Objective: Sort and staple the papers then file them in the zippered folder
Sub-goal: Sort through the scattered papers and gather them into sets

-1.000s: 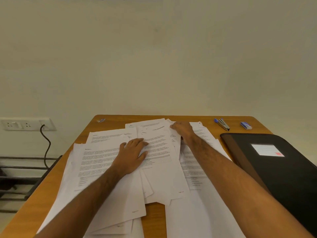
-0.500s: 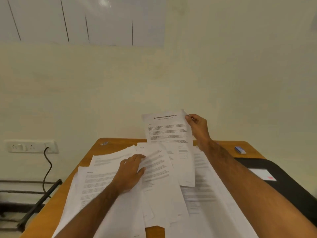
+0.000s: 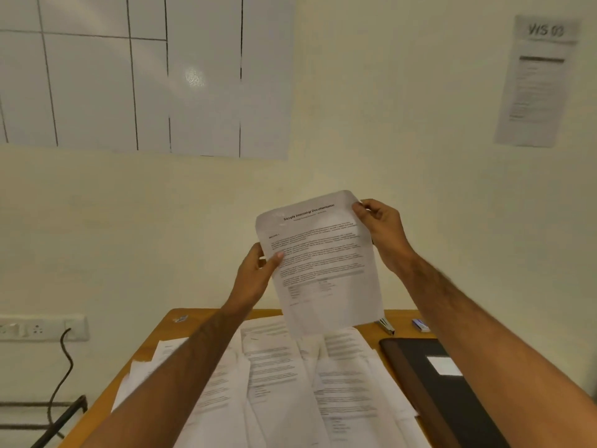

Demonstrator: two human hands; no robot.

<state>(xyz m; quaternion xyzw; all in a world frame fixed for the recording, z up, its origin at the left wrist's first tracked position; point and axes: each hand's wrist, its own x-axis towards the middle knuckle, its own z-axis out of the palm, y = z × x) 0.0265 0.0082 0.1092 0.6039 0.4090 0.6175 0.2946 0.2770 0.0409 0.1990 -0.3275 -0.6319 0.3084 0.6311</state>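
A printed sheet (image 3: 323, 266) headed with a bold title is held upright in the air above the wooden table (image 3: 155, 341). My left hand (image 3: 255, 276) pinches its left edge and my right hand (image 3: 381, 231) pinches its top right corner. Several loose printed papers (image 3: 290, 389) lie spread over the table below. The black zippered folder (image 3: 452, 396) with a white label lies shut at the right. A stapler (image 3: 386, 327) peeks out behind the held sheet's lower right corner.
A small blue-and-white box (image 3: 421, 324) lies at the table's back right and a small object (image 3: 180, 318) at the back left. A wall socket (image 3: 38, 328) with a black cable is on the left. A whiteboard and a notice hang on the wall.
My right hand has raised the sheet higher off the pile. My left hand has left the papers on the table and taken hold of the sheet's left edge. The view has tilted upward.
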